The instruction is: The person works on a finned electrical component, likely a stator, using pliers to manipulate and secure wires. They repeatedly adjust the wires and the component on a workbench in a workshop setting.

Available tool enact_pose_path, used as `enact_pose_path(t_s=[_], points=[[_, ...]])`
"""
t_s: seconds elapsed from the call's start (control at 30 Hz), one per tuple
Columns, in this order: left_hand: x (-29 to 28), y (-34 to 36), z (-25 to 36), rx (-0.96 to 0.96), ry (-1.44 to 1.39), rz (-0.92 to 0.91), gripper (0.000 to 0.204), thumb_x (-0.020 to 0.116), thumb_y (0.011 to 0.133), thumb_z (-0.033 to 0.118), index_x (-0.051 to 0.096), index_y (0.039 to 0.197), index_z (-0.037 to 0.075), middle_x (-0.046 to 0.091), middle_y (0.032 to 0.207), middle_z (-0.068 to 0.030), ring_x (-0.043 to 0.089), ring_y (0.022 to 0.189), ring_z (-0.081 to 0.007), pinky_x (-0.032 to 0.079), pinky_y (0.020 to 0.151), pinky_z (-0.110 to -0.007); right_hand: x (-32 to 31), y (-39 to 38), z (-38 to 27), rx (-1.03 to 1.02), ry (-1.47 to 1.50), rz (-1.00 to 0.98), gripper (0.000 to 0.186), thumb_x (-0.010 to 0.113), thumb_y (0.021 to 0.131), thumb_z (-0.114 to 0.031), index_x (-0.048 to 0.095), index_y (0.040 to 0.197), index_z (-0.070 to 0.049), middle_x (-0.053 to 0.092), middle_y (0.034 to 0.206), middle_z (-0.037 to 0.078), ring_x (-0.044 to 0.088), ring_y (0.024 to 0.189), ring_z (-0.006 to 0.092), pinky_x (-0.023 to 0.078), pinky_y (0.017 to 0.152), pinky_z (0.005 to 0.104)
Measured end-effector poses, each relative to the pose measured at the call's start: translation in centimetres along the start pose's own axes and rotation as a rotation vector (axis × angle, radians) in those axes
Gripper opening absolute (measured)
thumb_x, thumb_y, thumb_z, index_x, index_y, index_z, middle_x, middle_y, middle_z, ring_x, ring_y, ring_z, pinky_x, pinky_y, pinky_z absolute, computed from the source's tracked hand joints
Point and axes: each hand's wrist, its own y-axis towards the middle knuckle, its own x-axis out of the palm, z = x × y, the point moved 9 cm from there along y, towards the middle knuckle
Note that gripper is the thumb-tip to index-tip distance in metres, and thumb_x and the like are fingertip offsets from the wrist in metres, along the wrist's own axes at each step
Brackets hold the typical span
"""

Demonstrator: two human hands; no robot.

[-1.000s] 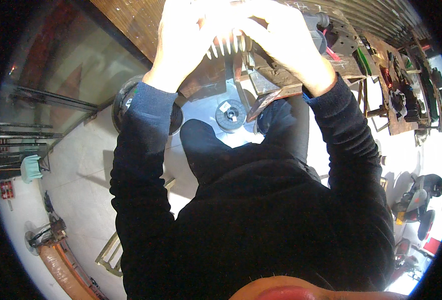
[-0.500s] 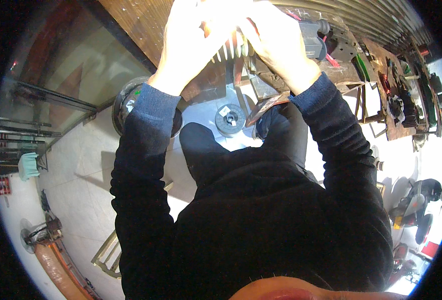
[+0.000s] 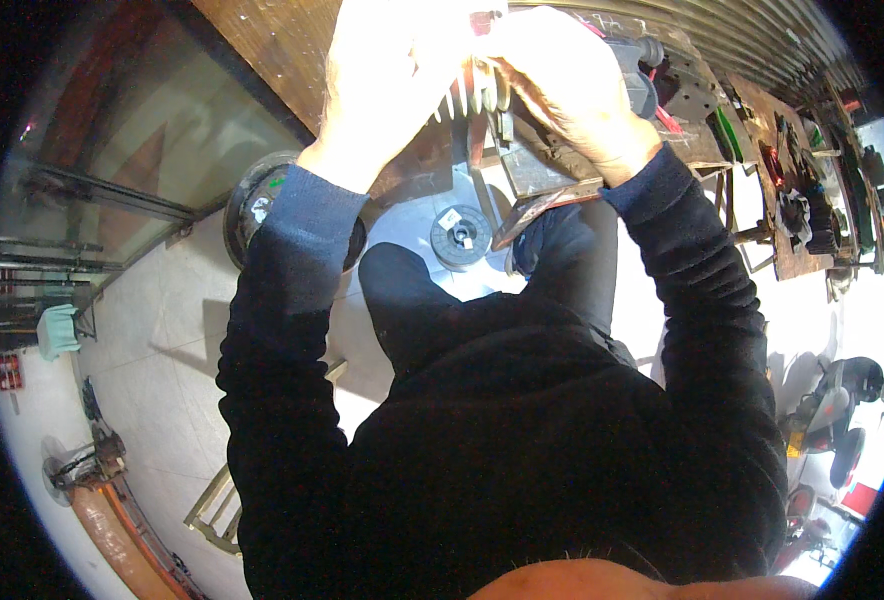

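My left hand (image 3: 382,95) and my right hand (image 3: 572,90) are close together at the top edge, above the front of a wooden workbench (image 3: 272,45). Strong glare washes out most of their fingers. Between and just below them shows a row of pale, curved, rib-like loops (image 3: 474,90), whose kind I cannot tell. The right fingers are bent inward beside these loops. The left fingers look curled on the opposite side, closed at the upper end of the row. What each hand grips is lost in the brightness.
A grey spool (image 3: 460,238) lies on the floor between bench and knees. A round dark tub (image 3: 252,205) stands left, by a glass panel (image 3: 182,110). A dark grey machine (image 3: 632,75) sits right of my hands; tools cover a board (image 3: 797,200) farther right. A motorbike (image 3: 837,410) stands behind.
My right hand has shifted slightly right and down, its fingers turned more inward. More of the pale loops shows between the hands. The left hand has hardly moved.
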Motion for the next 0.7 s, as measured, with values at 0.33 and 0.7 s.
enact_pose_path(t_s=[0.33,0.7], points=[[-0.3,0.2,0.8,-0.039,-0.114,-0.011,0.027,0.062,0.099,0.007,0.062,0.124,-0.003,0.070,0.116,-0.0146,0.069,0.102,-0.0212,0.058,0.086,-0.032,-0.7,0.2,1.9,0.008,-0.120,-0.224,0.025,0.063,0.092,-0.002,0.069,0.116,0.001,0.072,0.107,0.019,0.068,0.098,0.0337,0.055,0.089,0.0421],[0.8,1.3,1.7,-0.003,-0.001,-0.061,0.027,0.061,0.100,0.009,0.062,0.124,-0.003,0.070,0.116,-0.0143,0.069,0.103,-0.0207,0.058,0.086,-0.032,2.8,1.0,3.8,0.553,0.835,-0.349,0.037,0.065,0.102,-0.012,0.061,0.136,0.003,0.068,0.129,0.011,0.064,0.117,0.0186,0.052,0.101,0.0343]])
